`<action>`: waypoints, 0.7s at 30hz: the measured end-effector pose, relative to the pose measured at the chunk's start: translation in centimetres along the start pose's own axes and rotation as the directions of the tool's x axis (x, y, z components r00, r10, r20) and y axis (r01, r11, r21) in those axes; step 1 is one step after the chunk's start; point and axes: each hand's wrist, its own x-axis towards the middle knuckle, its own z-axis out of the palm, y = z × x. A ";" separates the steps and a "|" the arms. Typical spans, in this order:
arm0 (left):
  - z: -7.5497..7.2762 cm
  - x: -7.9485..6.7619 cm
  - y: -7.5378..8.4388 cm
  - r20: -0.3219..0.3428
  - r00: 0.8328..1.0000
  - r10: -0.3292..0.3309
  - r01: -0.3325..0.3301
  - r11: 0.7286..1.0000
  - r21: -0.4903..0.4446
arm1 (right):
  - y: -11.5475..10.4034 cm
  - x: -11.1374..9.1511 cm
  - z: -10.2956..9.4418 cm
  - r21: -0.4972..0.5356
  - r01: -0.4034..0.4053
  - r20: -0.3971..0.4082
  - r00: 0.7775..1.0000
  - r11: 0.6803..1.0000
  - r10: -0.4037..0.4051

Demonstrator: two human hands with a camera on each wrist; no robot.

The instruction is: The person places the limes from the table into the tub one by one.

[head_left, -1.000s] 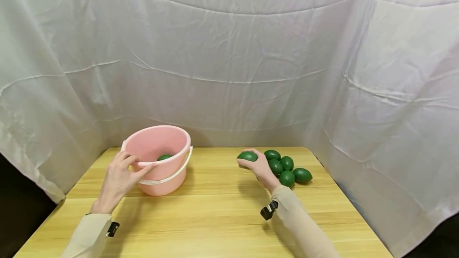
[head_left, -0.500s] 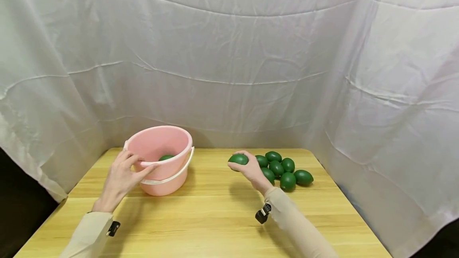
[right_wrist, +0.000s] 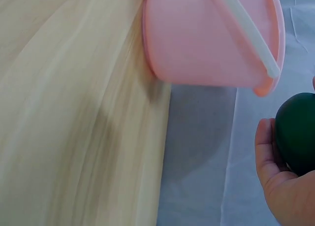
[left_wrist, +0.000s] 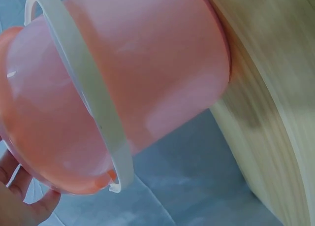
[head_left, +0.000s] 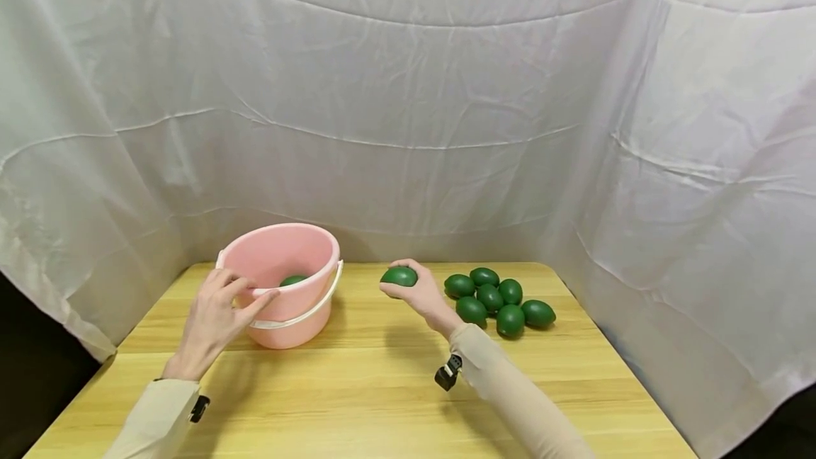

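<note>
A pink bucket (head_left: 290,331) with a white handle (head_left: 299,316) stands at the left of the table. My left hand (head_left: 207,317) grips its near rim, thumb along the outside and fingers over the edge; in the left wrist view the fingertips (left_wrist: 47,201) show at the rim. Inside the bucket lies a green fruit (head_left: 293,280), partly hidden by the wall. Raised above the table, right of the bucket, my right hand (head_left: 417,296) holds a smooth, dark green oval fruit (head_left: 399,276) between thumb and fingers. The right wrist view shows this held fruit (right_wrist: 298,132) close up.
Several more dark green fruits (head_left: 489,299) lie grouped on the right side of the wooden table (head_left: 331,395). Pale cloth curtains (head_left: 408,112) hang behind the table and along both sides.
My right hand has moved left with the fruit, away from the group and towards the bucket, uncovering more of the fruits behind it. The left hand keeps its grip on the rim.
</note>
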 end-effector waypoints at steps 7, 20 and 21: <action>0.1 0.0 0.0 -0.005 0.999 0.045 -0.045 0.999 0.004 | -1.3 0.8 1.5 0.017 0.046 0.004 0.999 0.999 -0.047; -0.1 -0.1 0.3 0.003 1.000 0.011 -0.011 1.000 0.012 | -3.3 2.2 3.5 -0.056 0.154 -0.027 0.987 0.986 -0.156; -0.1 -0.1 0.3 0.003 1.000 0.010 -0.010 1.000 0.014 | -3.5 2.4 3.6 -0.060 0.164 -0.026 0.986 0.985 -0.166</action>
